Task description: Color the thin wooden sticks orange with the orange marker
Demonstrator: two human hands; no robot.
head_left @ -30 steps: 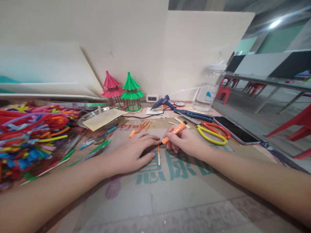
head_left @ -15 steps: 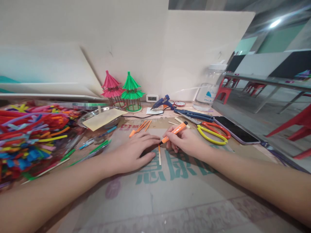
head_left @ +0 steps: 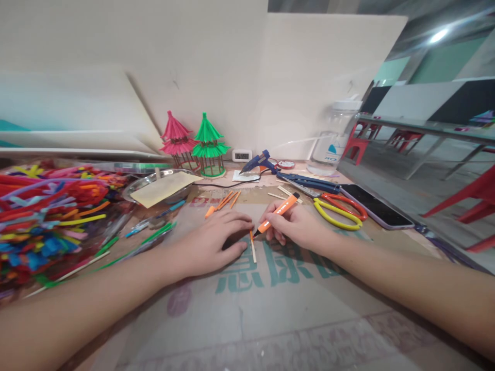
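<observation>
My right hand (head_left: 284, 225) is closed round an orange marker (head_left: 284, 207), whose dark tip points down-left at a thin wooden stick (head_left: 253, 249). The stick's upper part is orange and its lower part pale. My left hand (head_left: 216, 242) lies palm down on the covered table, fingers bent toward the stick's top end; whether the fingertips press on it is hard to tell. Just beyond my left hand are an orange marker cap (head_left: 210, 212) and several orange sticks (head_left: 228, 200). Pale sticks (head_left: 284, 191) lie beyond my right hand.
Colourful pipe cleaners (head_left: 50, 216) heap at the left, beside a metal plate (head_left: 133, 191). Pink (head_left: 178, 134) and green (head_left: 209, 139) towers stand behind. A blue glue gun (head_left: 257, 161), pliers (head_left: 309, 183), yellow-and-orange scissors (head_left: 336, 215), a phone (head_left: 375, 206) and a bottle (head_left: 330, 141) sit right.
The marker tip has moved slightly down along the stick, and the marker has turned a little in my right hand. The stick's top has tilted slightly left. My left hand is nearly unchanged.
</observation>
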